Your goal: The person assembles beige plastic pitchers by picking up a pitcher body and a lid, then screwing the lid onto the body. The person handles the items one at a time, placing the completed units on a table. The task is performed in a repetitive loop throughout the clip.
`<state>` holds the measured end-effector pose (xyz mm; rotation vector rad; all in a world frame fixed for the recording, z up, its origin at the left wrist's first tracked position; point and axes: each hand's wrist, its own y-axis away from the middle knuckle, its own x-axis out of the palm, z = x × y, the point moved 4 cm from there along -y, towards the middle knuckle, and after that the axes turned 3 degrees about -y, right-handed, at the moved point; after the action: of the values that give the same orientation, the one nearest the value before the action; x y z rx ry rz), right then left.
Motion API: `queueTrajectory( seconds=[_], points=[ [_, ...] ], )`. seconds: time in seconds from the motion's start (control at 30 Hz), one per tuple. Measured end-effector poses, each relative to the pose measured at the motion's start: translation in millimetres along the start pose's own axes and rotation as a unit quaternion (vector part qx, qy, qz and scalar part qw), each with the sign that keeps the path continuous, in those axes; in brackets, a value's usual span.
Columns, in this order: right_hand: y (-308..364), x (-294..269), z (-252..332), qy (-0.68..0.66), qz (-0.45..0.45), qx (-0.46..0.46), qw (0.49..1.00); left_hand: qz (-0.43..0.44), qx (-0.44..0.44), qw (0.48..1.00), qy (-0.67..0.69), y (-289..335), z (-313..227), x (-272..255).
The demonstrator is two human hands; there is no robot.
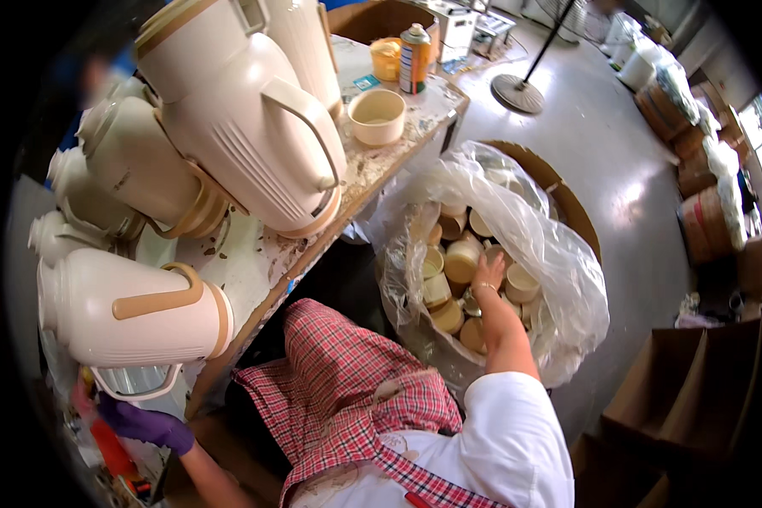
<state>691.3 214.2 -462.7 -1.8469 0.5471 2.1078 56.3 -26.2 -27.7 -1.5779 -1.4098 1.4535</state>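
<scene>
My left hand, in a purple glove, is just beneath the white handle of a cream thermos jug lying on its side. The glove and handle meet in the picture, but its fingers are too dark to show a grip. My bare right hand reaches down into a large bag-lined container, fingers stretched out over several cream and tan cups. Clear plastic lining surrounds the cups. A tall cream thermos jug stands on the worn worktable, with more jugs behind it.
A cream bowl, a spray can and a yellow tub stand on the table's far end. An orange-red object is below my left hand. Cardboard boxes are at right; a round stand base is beyond the bag.
</scene>
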Motion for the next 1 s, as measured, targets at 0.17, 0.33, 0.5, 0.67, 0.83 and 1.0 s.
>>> queueTrajectory(
  seconds=[0.17, 0.33, 0.5, 0.67, 0.83, 1.0],
  points=[
    [-1, 7, 13, 0.070, -0.017, -0.115, 0.991, 0.131, 0.033, 0.987, 0.089, 36, -88, -3],
    [94, -125, 39, -0.446, 0.015, -0.078, 0.892, 0.418, 0.131, 0.855, 0.279, 73, -169, 36],
    [225, -234, 128, -0.730, 0.337, 0.017, 0.594, 0.355, 0.260, 0.844, 0.306, 89, -227, 53],
    [267, -310, 192, -0.631, 0.428, -0.429, 0.484, 0.361, 0.050, 0.847, 0.387, 49, -163, 28],
    [320, -387, 277, -0.467, 0.298, -0.752, 0.358, 0.328, -0.077, 0.757, 0.561, 87, -134, 29],
    [318, -469, 357, -0.439, 0.117, -0.819, 0.349, 0.102, -0.054, 0.973, 0.199, 3, -83, -21]
  ],
)
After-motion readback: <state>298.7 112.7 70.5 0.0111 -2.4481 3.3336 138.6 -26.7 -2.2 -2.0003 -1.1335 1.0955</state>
